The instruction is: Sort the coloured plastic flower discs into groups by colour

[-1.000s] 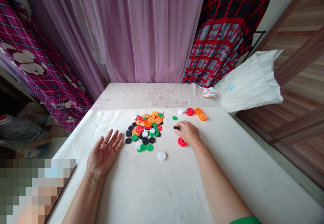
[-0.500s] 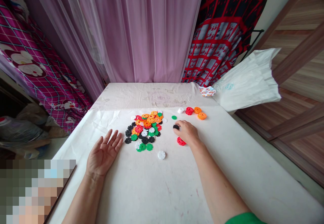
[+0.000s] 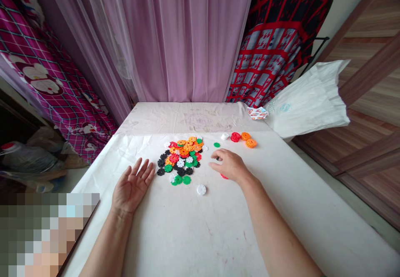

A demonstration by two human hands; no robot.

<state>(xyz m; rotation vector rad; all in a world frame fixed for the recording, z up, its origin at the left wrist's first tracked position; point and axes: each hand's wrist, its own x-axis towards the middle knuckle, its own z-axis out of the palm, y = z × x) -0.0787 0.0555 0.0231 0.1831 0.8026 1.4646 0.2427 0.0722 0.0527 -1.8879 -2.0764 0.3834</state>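
My left hand [image 3: 131, 187] lies palm up on the table with its fingers spread, holding nothing. Just right of its fingertips is a loose heap of notched plastic discs [image 3: 180, 163] in orange, red, green, black and white. Over the table right of the heap, my right hand [image 3: 230, 164] has its thumb and forefinger apart. A small dark bit shows behind those fingers, mostly hidden by the hand. Under the hand's edge peeks a red disc stack [image 3: 224, 177]. A white disc stack [image 3: 201, 190] sits nearer to me, between both hands.
Beyond my right hand are a green disc [image 3: 216, 144], a white piece [image 3: 224, 136], a red disc stack [image 3: 235, 137] and two orange stacks [image 3: 251, 143]. A patterned paper box [image 3: 258, 113] and a white bag [image 3: 309, 97] stand at the table's right rear edge.
My right hand's thumb and forefinger have parted from the black disc stack they pinched, which is now largely out of sight. My left hand stays palm up; the view shifts slightly.
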